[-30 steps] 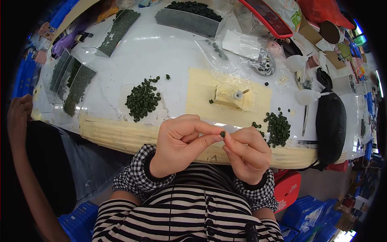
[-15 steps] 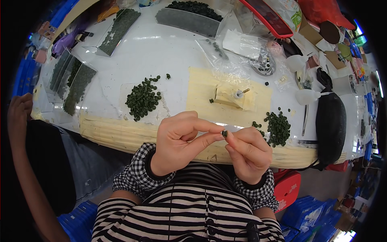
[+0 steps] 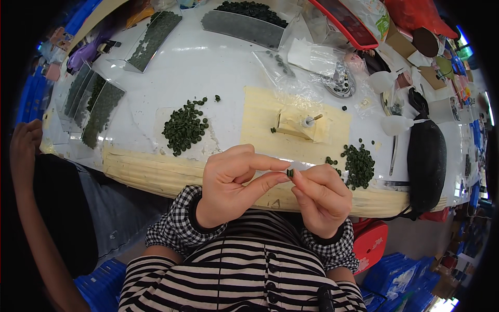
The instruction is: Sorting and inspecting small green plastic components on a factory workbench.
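Note:
A small dark green disc-like piece is pinched at the fingertips of both hands, just in front of the table's near edge. My left hand reaches it from the left, index finger above and thumb below. From the right, my right hand closes thumb and index finger on it, with the other fingers curled. Close to my right hand lies a pile of similar green pieces. Beyond my left hand is another pile. Ahead of both hands, a pale block with a short upright spindle stands on a yellowish sheet.
Clear trays of green pieces stand at the far left and back. A black bag, a plastic squeeze bottle and tweezers lie right. A red-edged phone or tablet leans behind. Another person's arm is at left.
Both hands stay in nearly the same spot. The green piece has turned slightly between the fingertips, and more of it shows.

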The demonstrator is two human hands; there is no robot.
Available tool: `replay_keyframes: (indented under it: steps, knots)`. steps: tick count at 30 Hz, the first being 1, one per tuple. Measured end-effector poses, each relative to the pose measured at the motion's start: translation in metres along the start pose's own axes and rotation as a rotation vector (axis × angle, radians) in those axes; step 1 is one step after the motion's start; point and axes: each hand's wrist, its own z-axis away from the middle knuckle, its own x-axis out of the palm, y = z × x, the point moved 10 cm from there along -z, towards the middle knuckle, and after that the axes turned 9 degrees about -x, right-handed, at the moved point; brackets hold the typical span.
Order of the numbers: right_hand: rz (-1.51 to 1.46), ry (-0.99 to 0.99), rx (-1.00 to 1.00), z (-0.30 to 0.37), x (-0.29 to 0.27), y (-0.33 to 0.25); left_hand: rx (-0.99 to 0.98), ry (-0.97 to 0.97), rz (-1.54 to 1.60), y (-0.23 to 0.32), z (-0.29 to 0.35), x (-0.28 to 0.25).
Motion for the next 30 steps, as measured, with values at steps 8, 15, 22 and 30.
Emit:
replay_keyframes:
  steps: [8,15,22,30]
  knots:
    - [0.008,-0.001,0.010,0.001,0.000,0.000,0.012,0.002,-0.010,0.003,0.000,0.000]
    - [0.026,-0.026,-0.007,0.002,0.002,-0.002,0.048,-0.015,0.029,0.002,0.002,0.002]
    - [0.019,-0.033,-0.023,0.003,0.003,-0.001,0.037,-0.034,0.054,-0.001,0.003,0.004]
    - [0.020,-0.043,-0.045,0.002,0.004,-0.003,-0.007,-0.062,0.080,-0.006,0.004,0.005]
